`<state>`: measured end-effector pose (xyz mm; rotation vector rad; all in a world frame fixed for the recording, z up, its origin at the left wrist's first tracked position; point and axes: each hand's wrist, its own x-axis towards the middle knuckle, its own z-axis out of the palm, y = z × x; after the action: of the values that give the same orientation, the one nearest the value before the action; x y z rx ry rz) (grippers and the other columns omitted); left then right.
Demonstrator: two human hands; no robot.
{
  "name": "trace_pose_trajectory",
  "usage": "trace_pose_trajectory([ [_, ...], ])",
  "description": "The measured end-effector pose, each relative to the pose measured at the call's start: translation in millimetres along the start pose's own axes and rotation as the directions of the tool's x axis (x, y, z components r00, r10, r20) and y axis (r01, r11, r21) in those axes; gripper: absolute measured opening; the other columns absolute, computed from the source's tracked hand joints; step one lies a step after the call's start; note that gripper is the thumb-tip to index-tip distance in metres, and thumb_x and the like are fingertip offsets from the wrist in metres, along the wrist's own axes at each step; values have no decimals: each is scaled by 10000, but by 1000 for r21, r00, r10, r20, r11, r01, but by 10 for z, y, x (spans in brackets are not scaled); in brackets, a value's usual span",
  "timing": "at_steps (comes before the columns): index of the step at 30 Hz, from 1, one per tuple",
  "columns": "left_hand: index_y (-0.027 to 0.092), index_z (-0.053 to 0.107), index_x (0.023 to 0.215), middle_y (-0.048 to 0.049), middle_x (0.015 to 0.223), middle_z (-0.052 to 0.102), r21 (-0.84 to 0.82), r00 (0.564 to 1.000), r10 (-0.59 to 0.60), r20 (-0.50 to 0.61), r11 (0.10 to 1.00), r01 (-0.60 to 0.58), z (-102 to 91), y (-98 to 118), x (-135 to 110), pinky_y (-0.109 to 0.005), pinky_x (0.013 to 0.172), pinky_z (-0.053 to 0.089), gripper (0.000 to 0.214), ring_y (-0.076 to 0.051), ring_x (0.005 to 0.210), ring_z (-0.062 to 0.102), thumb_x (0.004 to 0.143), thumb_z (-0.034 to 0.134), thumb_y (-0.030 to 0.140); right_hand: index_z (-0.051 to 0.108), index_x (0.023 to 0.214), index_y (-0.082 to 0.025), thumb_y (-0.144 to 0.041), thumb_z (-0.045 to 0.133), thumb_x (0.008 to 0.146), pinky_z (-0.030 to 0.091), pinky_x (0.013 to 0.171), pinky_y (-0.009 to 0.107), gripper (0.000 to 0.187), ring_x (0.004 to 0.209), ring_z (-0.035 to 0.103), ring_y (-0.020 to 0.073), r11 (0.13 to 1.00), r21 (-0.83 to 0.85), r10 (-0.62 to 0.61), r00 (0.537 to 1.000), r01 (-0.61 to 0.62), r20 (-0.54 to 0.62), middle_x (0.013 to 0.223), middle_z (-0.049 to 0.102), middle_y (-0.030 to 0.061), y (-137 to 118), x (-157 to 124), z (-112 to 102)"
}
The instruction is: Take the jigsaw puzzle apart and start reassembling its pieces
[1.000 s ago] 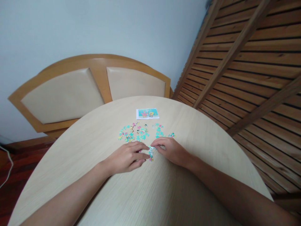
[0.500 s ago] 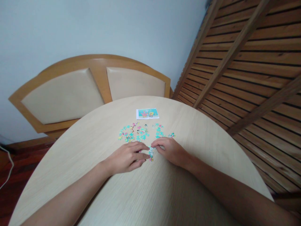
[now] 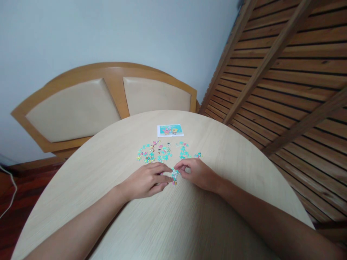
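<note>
A small cluster of joined jigsaw puzzle pieces [image 3: 175, 175], teal and white with pink and orange at its near end, lies on the table between my hands. My left hand [image 3: 151, 180] rests at its left side, fingers stretched out and apart, with fingertips touching its edge. At the cluster's top right, my right hand [image 3: 196, 173] is closed in a pinch, thumb and index finger together at a puzzle piece mostly covered by the fingertips. Just beyond the hands lie loose puzzle pieces [image 3: 163, 157] in teal, yellow and pink, and another group of teal pieces [image 3: 184, 153].
A picture card [image 3: 170, 130] with a pink and a yellow cartoon figure lies behind the pieces. The round, pale wooden table [image 3: 108, 155] stands against a chair back or bench [image 3: 112, 94] with cream panels. Slatted wood [image 3: 271, 72] rises at the right.
My right fingertips have shifted very slightly at the cluster's top, and more of its white part shows. My left hand stays nearly still.
</note>
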<state>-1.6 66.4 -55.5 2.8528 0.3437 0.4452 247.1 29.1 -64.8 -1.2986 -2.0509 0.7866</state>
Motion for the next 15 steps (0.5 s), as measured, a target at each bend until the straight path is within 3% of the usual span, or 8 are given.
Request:
trace_pose_trajectory([
  [10, 247, 683, 1218, -88, 1242, 645, -9, 1000, 8, -15, 1000, -8, -8, 7, 8, -421, 1022, 499, 293, -235, 1163, 599, 990, 499, 231, 750, 1009, -183, -78, 587, 790, 538, 758, 257, 293, 772, 689, 139, 999, 41, -15, 999, 14, 30, 936, 770, 29, 6, -13, -55],
  [15, 239, 679, 1223, -90, 1246, 644, -1, 1000, 7, -2, 1000, -7, -15, 9, 10, -412, 1003, 505, 297, -237, 1152, 601, 991, 495, 228, 755, 1034, -180, -64, 583, 777, 513, 716, 249, 329, 734, 651, 137, 996, 21, -92, 992, 91, 83, 841, 731, 17, -35, -29, -69],
])
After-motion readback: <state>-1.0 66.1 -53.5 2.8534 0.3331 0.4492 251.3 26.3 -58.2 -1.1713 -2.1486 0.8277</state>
